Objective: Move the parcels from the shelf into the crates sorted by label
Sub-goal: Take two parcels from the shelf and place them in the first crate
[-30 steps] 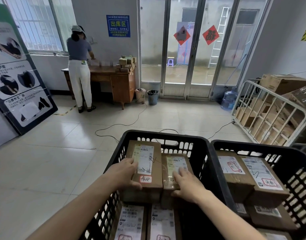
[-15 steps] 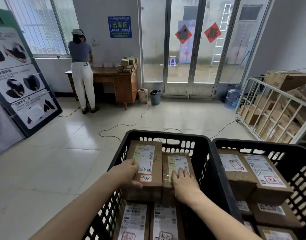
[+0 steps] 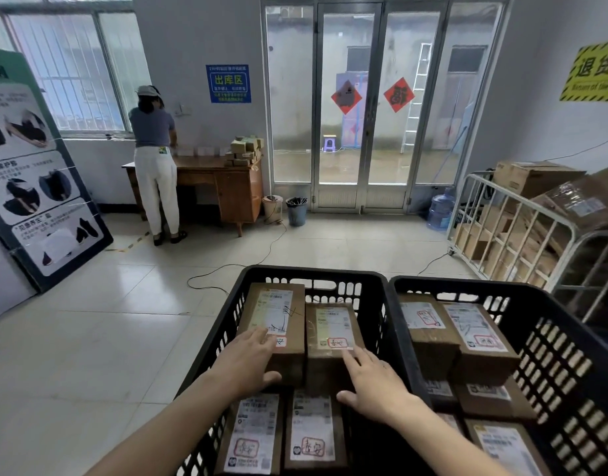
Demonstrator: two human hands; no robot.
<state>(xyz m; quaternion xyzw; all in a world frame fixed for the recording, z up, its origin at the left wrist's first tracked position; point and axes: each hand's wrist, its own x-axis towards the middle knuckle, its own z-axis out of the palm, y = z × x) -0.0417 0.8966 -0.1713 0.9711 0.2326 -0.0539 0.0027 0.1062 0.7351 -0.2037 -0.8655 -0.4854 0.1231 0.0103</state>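
Resting my left hand [image 3: 247, 364] and right hand [image 3: 374, 383] flat, fingers straight, on two adjacent brown cardboard parcels [image 3: 297, 324] in the black plastic crate [image 3: 313, 271].

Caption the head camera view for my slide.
Left hand on the left parcel, right hand on the right parcel, side by side in the left crate.

Parcel depot, crates [image 3: 567, 355], boxed cage trolley [image 3: 522, 214]
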